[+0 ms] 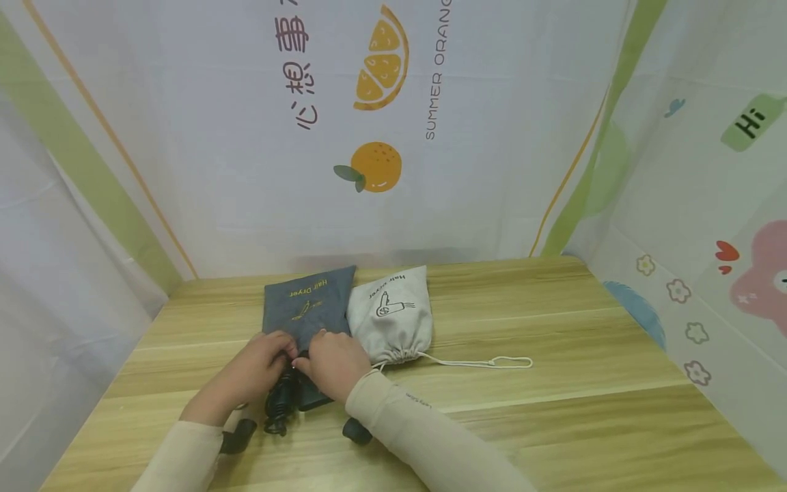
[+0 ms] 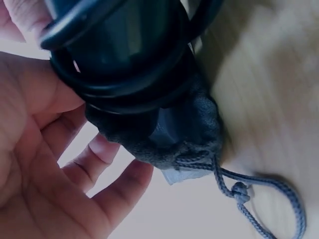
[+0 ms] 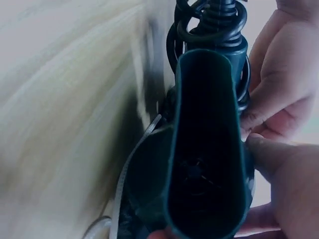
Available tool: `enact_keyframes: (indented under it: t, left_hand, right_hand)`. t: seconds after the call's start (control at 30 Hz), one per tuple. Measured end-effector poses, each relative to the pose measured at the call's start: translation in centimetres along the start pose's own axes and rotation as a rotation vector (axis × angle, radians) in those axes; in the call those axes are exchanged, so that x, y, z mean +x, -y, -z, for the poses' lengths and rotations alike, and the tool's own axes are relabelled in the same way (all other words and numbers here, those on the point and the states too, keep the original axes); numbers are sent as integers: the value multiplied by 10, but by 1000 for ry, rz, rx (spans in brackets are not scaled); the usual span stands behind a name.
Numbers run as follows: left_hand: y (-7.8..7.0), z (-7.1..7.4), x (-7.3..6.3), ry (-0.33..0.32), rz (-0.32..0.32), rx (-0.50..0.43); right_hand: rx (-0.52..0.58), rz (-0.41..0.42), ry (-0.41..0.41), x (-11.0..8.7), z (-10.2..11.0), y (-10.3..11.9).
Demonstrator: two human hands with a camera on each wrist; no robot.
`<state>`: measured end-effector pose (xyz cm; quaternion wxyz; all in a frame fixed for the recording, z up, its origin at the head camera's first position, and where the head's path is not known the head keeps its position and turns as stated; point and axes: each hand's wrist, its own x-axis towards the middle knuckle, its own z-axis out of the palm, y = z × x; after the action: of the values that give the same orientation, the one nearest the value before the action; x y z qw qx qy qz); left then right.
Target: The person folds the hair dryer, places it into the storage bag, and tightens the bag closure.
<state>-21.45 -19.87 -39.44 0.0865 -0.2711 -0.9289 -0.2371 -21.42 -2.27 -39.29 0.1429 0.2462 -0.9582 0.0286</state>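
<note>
A dark green hair dryer [image 3: 204, 79] lies partly inside a dark grey drawstring bag [image 1: 307, 294], its flat nozzle showing in the right wrist view. Its black power cord [image 1: 280, 402] is coiled round the handle and points toward the person. My left hand [image 1: 261, 365] pinches the bag's gathered mouth beside the cord, with several fingers behind the cloth in the left wrist view. From the other side my right hand [image 1: 337, 362] grips the bag's edge around the dryer, its thumb close to the left fingertips. The bag's grey drawstring [image 2: 241, 191] hangs in a knotted loop.
A light grey drawstring bag [image 1: 393, 311] with a hair dryer print lies right beside the dark one, its white cord [image 1: 473, 361] stretched rightward. Black rounded pieces sit by each forearm. The wooden table [image 1: 553, 328] meets a printed cloth [image 1: 381, 225] at its back edge.
</note>
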Motion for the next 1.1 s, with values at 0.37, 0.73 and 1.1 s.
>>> enact_keyframes:
  t: [0.37, 0.73, 1.1]
  left_hand:
    - [-5, 6, -15, -25, 45, -16]
    - [-15, 9, -25, 67, 192, 15]
    - [-17, 13, -29, 99, 193, -37]
  right_hand:
    - [410, -53, 191, -8, -1, -31]
    - [605, -67, 217, -18, -2, -39]
    - [627, 5, 279, -25, 0, -43]
